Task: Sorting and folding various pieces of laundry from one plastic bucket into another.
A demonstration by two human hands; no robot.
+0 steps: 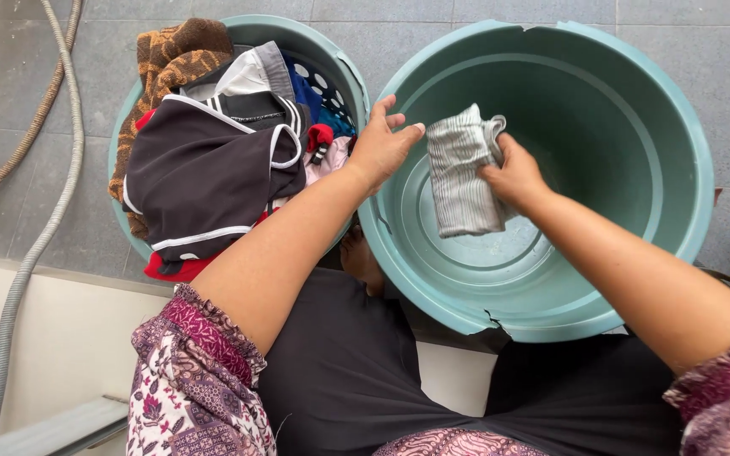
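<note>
Over the empty tub (669,110), the right hand (513,173) pinches a striped cloth (462,173), left hand (382,145) open-fingered on the rim; best lowered flat, clear of the cracked edge.

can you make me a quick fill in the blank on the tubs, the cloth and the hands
1. The right hand holds a striped grey ____ over the big tub.
2. The left hand rests with its fingers ____, gripping nothing.
3. The small tub is piled with ____.
4. A grey ____ runs along the floor at the far left.

Missing words: cloth; open; clothes; hose
</note>
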